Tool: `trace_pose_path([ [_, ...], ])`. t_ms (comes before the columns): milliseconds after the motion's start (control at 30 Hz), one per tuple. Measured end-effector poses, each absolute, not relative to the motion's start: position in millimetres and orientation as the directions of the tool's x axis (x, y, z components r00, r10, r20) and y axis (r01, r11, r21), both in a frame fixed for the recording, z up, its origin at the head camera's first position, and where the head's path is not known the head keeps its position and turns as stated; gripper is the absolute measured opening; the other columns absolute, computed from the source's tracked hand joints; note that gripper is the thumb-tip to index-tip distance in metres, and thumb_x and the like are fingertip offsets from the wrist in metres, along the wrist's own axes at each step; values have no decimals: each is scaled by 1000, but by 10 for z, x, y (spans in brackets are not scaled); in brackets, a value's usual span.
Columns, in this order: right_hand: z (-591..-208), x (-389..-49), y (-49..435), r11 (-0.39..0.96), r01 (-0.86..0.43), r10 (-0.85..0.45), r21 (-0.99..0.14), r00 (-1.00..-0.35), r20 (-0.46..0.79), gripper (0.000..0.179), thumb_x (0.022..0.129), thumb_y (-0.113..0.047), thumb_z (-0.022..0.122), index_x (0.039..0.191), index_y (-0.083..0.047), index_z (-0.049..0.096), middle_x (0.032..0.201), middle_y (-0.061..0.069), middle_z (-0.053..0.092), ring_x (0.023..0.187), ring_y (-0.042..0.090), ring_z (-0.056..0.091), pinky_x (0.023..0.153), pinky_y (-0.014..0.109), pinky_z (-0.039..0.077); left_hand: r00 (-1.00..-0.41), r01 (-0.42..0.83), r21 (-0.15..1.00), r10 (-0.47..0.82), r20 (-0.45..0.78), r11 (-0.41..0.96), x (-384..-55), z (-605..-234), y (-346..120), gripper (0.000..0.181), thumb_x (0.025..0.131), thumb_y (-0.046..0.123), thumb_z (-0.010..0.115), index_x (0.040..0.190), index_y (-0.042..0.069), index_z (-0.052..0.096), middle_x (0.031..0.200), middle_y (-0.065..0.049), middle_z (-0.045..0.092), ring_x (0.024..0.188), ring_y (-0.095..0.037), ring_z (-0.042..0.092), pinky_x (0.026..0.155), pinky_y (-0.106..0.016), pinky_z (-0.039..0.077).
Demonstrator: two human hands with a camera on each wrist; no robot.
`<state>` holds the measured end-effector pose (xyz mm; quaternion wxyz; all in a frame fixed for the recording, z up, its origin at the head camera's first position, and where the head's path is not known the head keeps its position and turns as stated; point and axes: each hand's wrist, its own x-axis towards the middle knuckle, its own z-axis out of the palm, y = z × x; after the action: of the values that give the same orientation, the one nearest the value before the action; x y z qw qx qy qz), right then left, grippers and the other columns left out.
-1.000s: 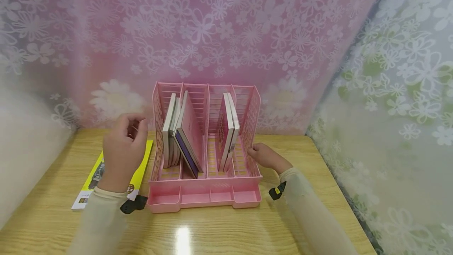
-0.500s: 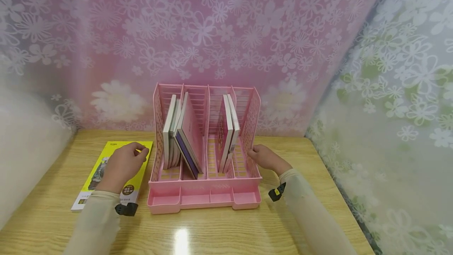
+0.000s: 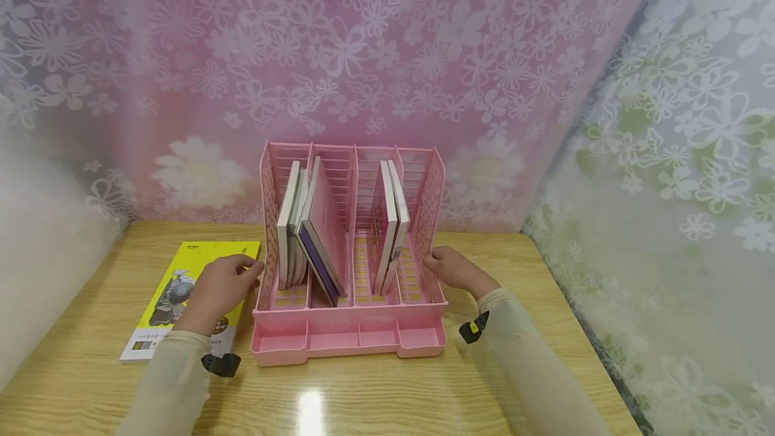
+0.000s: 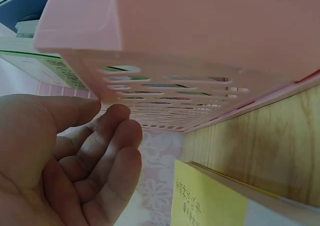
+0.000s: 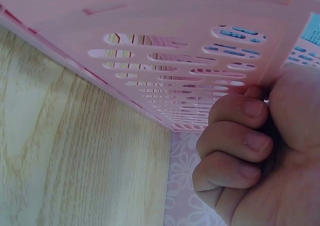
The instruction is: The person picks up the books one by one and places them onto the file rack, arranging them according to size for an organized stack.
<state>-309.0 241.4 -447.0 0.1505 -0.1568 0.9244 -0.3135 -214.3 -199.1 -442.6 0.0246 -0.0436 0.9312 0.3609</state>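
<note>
A pink plastic desk organizer (image 3: 378, 316) with upright dividers stands on the table in the head view. My left hand (image 3: 220, 288) is at its left side wall, thumb and index fingertip pinching the edge of the perforated panel (image 4: 150, 101). On the opposite side, my right hand (image 3: 457, 268) grips the right side wall (image 5: 165, 61) with curled fingers. Several books (image 3: 288, 234) fill the left slots. Among them a pink book (image 3: 329, 221) and a purple-edged one (image 3: 317, 264) lean. Two books (image 3: 387, 234) stand farther right.
A yellow and white book (image 3: 194, 258) lies flat left of the organizer, partly under my left hand and forearm. The wooden table (image 3: 363, 395) meets a pink flowered curtain (image 3: 375, 52) at the back and a pale flowered one (image 3: 684, 221) at the right.
My left hand has come down from above the yellow book and moved right to the organizer's left wall, pinching it. The right hand and the books have stayed in place.
</note>
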Motion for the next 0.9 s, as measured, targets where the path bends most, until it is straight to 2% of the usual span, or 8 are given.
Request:
trace_pose_path([
  [233,-4469,-3091,2413,747,-197,-390,-635,-904,-177,39,107,-20,42,68,-14,42,61,-2,36,56,15,30,59,32,31,-996,-94,698,-62,-70,710,-2150,-4440,-1965,43,106,37,58,122,0,71,92,-9,74,79,-22,63,67,-34,50],
  [500,-4472,-3105,2408,759,-193,-376,-622,-910,-176,37,105,-21,43,69,-14,44,63,-2,37,58,15,31,60,33,32,-997,-75,728,-70,-37,681,-2174,-4467,-1955,31,105,31,60,109,3,73,88,-10,72,76,-23,59,63,-33,48],
  [900,-4514,-3123,2418,758,-192,-376,-623,-910,-177,36,106,-21,43,71,-13,46,64,-1,38,58,15,32,59,33,33,-998,-49,724,-64,-7,688,-2197,-4513,-1983,32,106,33,58,109,4,72,89,-10,73,75,-22,61,64,-33,48],
])
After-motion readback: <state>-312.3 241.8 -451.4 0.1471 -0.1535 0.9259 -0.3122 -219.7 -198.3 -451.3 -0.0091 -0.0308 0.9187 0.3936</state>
